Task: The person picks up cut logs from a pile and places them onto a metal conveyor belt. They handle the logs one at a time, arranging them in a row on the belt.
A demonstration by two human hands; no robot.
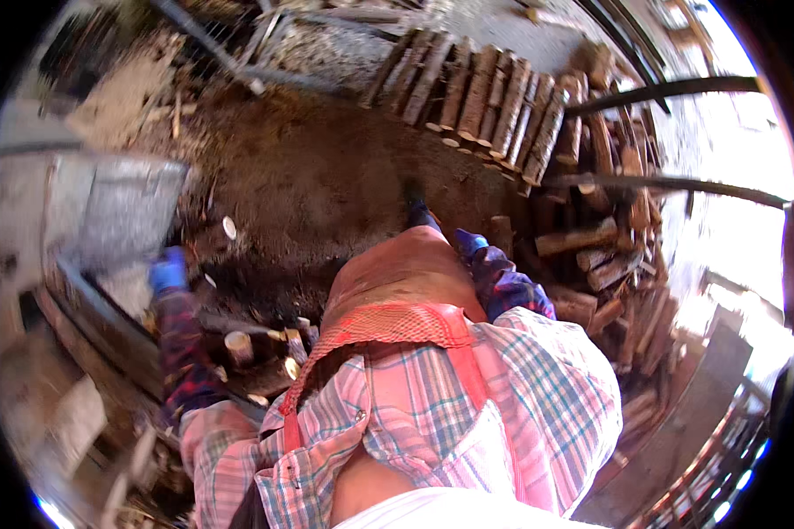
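My left hand, in a blue glove, is at the left beside a grey sheet-like panel. Its fingers are smeared, and I cannot make out anything held in it. Close to my right side, next to a brown-red apron, is my right hand, also blue-gloved. It is small and partly turned away, so its fingers are unclear. Cut wood pieces lie on the ground below my left hand. A dark shoe shows past the apron's far edge.
A row of cut logs lies side by side at the far right. More split logs are piled on the right under dark poles. Brown dirt floor spreads ahead. A metal bar frame lies at the far left.
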